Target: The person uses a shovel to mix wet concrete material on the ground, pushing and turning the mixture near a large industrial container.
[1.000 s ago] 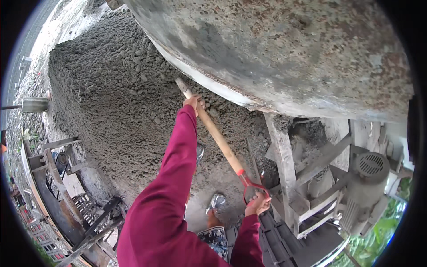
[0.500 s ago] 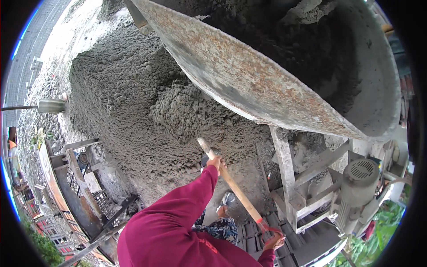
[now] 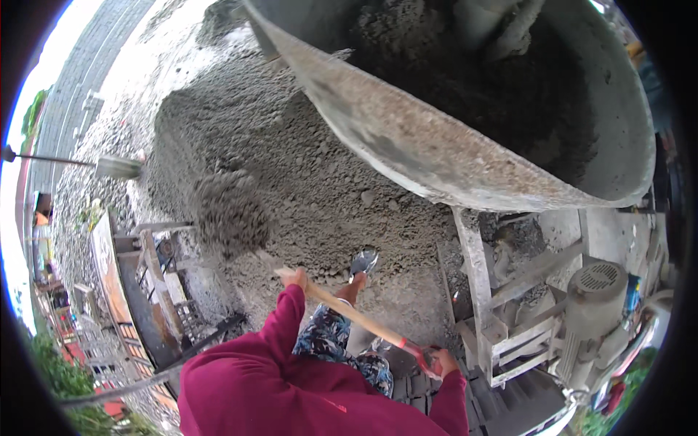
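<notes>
Both my hands are on a shovel (image 3: 350,312) with a pale wooden shaft and a red grip. My left hand (image 3: 294,280) is wrapped round the shaft close to the blade end. My right hand (image 3: 441,362) is closed on the red grip at the other end. A blurred heap of grey gritty mix (image 3: 231,214) covers the blade, which I cannot see. Beyond the shovel spreads a large grey pile of sand or mortar (image 3: 291,145).
A big rusty mixing drum (image 3: 407,120) with dark mix inside leans at upper right on a metal frame (image 3: 472,280). Beside the frame sits a grey motor (image 3: 596,291). A metal cylinder on a rod (image 3: 118,167) and a rusty metal structure (image 3: 120,283) stand at left.
The shovel has swung left with a load of grey mix on its blade. My left hand has moved left with it, and my right hand has shifted slightly up.
</notes>
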A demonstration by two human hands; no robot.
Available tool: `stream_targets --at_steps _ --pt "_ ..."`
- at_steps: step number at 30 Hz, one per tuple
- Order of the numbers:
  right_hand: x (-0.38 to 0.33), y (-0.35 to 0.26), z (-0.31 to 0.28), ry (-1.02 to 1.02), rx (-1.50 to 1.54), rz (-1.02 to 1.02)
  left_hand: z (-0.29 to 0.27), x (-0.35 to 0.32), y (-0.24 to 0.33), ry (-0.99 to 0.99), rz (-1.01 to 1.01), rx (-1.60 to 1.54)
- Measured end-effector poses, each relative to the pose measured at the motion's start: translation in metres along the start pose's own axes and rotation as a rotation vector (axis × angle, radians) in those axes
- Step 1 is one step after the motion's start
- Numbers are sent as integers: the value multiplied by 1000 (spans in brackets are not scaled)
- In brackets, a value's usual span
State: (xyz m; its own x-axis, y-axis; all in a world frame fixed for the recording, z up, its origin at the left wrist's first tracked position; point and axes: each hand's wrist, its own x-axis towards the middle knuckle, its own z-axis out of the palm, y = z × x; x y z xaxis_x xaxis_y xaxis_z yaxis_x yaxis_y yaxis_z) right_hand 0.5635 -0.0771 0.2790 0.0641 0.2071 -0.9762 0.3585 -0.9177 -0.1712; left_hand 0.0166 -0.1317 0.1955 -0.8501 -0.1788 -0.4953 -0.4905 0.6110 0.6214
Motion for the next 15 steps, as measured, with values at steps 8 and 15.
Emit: stream_targets --at_steps 8,15 --pt "-42 -13 -13 -642 263 273 -71 -58 56 164 192 277" --pt "-225 242 -80 -119 860 -231 -118 -262 -82 -545 -300 -495"
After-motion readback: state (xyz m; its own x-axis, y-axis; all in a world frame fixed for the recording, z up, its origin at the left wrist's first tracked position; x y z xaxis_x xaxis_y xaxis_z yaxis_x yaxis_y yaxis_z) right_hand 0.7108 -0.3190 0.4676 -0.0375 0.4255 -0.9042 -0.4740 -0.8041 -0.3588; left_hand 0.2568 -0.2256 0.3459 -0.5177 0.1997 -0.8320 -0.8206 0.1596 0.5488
